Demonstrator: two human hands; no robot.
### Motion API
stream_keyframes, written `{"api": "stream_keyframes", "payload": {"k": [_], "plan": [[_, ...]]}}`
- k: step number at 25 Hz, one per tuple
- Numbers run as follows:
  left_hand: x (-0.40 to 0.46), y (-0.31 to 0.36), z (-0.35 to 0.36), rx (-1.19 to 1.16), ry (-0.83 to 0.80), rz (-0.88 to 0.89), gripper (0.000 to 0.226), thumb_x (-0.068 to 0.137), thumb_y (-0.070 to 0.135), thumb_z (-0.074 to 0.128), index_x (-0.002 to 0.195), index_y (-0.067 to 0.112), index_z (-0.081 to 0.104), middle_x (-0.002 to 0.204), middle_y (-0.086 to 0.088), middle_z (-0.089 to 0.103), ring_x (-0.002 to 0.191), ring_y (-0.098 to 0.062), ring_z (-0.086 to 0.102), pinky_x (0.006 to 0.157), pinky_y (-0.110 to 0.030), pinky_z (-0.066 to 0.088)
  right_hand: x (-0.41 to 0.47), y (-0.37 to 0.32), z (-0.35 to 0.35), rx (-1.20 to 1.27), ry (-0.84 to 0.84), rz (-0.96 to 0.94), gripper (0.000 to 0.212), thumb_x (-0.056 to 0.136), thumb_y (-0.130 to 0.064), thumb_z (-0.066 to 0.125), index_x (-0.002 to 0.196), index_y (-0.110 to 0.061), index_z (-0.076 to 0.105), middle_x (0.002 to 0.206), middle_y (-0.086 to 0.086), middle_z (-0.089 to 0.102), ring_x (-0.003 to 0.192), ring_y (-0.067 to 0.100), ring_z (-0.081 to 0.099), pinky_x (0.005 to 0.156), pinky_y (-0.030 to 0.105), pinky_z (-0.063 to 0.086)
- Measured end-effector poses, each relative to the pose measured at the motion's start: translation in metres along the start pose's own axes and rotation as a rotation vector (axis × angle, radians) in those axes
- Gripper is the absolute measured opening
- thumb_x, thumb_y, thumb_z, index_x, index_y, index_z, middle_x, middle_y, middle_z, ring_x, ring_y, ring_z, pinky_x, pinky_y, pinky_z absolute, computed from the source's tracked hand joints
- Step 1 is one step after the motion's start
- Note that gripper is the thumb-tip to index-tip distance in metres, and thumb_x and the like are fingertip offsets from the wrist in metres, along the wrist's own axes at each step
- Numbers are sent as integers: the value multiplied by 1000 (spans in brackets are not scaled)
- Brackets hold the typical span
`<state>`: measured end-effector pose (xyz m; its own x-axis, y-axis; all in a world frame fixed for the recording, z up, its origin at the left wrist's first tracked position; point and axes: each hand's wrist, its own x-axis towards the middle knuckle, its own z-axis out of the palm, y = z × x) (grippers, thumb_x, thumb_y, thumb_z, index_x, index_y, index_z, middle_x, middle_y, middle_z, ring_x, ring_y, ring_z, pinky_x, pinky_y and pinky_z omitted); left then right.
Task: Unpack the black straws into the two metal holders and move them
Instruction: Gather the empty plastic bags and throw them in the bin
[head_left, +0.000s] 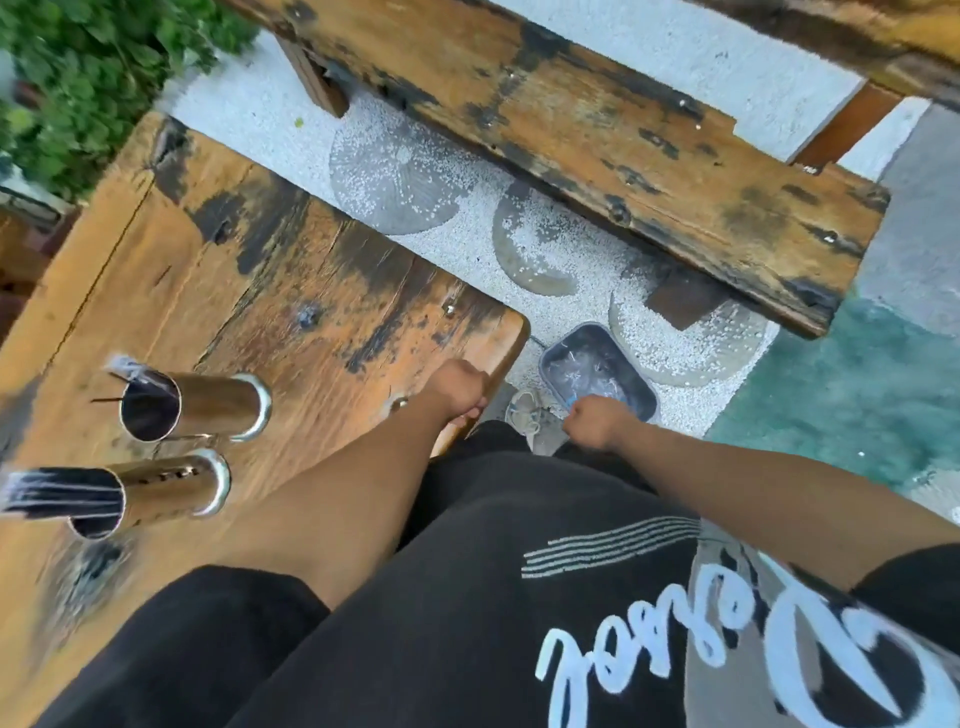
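Two shiny metal holders stand on the wooden table (156, 270) at the left. The far holder (208, 405) and the near holder (166, 491) each have black straws (62, 493) in them, some still with clear wrap at the tips. My left hand (460, 387) grips the table's right edge, well to the right of the holders. My right hand (592, 421) is curled into a fist over the near rim of a grey bin (550, 364) on the ground. A small bluish scrap of wrapper pokes out of the fist.
The bin holds crumpled clear plastic. A weathered wooden bench (623, 140) runs across the top, above white gravel with round stepping stones (395, 176). Green plants (78, 62) stand at the top left. Beside the bin is my shoe (524, 415).
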<state>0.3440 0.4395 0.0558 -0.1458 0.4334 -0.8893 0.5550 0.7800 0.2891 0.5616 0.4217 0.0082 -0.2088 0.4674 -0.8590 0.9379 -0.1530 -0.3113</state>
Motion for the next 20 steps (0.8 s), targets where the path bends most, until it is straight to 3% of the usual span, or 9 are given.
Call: {"api": "stream_keyframes", "payload": {"k": [4, 8, 12, 14, 16, 20], "plan": [[-27, -57, -1, -132, 13, -86, 23, 107, 17, 37, 118, 6, 55, 85, -7, 65, 66, -20, 59, 49, -28, 47, -7, -22, 2, -95, -39, -79, 29, 100, -24, 50, 102, -3, 70, 120, 22, 70, 112, 34, 64, 81, 29, 46], [-37, -118, -7, -336, 114, -177, 18, 105, 18, 42, 109, 6, 54, 88, -14, 67, 64, -25, 59, 57, -32, 50, -7, -57, 7, -224, -69, -144, 17, 101, -20, 46, 95, -9, 57, 121, 20, 69, 107, 32, 61, 69, 26, 37], [-46, -170, -21, -462, 157, -193, 19, 103, 16, 43, 94, 8, 57, 86, -17, 68, 78, -33, 64, 60, -37, 57, -4, -107, 26, -355, -125, -209, 37, 103, -19, 44, 66, -17, 40, 121, 23, 66, 96, 25, 54, 75, 28, 40], [-51, -196, -32, -506, 162, -199, 20, 104, 16, 42, 88, 12, 55, 85, -15, 67, 77, -32, 64, 56, -34, 55, 1, -140, 42, -379, -144, -217, 41, 103, -19, 44, 62, -16, 41, 102, 19, 68, 89, 27, 58, 70, 28, 44], [-54, -215, -38, -536, 164, -204, 22, 103, 15, 44, 84, 12, 55, 85, -14, 65, 74, -31, 63, 59, -34, 54, 8, -161, 52, -344, -138, -197, 36, 101, -22, 48, 65, -13, 51, 82, 12, 66, 76, 29, 60, 72, 31, 50], [-64, -275, -54, -684, 201, -232, 18, 102, 17, 44, 93, 9, 58, 85, -11, 67, 64, -26, 60, 59, -33, 54, 19, -225, 82, -324, -196, -170, 25, 101, -24, 52, 82, -9, 60, 88, 18, 71, 79, 35, 70, 80, 43, 59]]}}
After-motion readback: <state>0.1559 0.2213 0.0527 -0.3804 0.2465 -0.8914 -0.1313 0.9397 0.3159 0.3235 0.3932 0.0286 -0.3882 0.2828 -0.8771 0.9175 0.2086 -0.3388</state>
